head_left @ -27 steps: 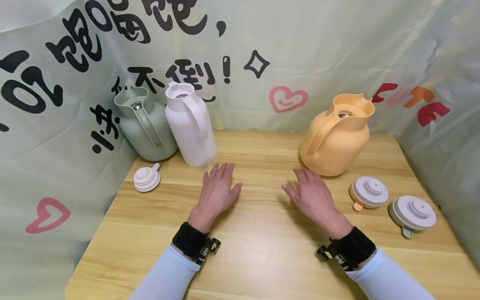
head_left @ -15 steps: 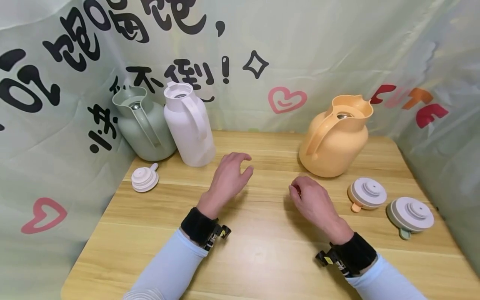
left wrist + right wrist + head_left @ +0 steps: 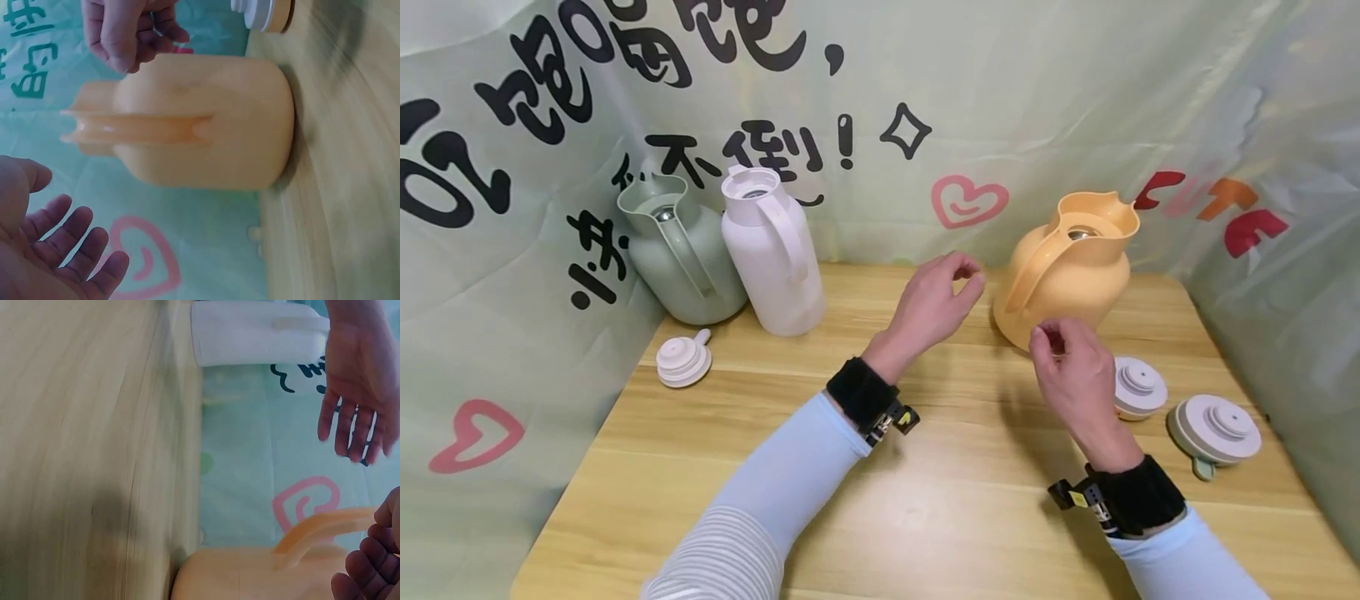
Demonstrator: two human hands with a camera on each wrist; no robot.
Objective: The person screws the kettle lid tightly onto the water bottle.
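An orange vacuum jug without its lid stands on the wooden table, its handle facing my hands. My left hand is in the air left of the jug, fingers relaxed and bent, holding nothing. In the left wrist view the palm of this left hand faces the jug's handle side. My right hand hovers in front of the jug's lower body, fingers loosely curled and nothing between them. It partly covers the jug and a lid with an orange edge. The right wrist view has the right hand near the jug's handle.
A white jug and a green jug stand side by side, lidless, at the back left. A small white lid lies before them. A white lid with a green tab rests near the table's right edge. Printed cloth surrounds the table.
My left hand has moved right and forward, towards the orange jug. My right hand has risen and shifted right, its fingers more curled than at first. Jugs and lids stay where they were.
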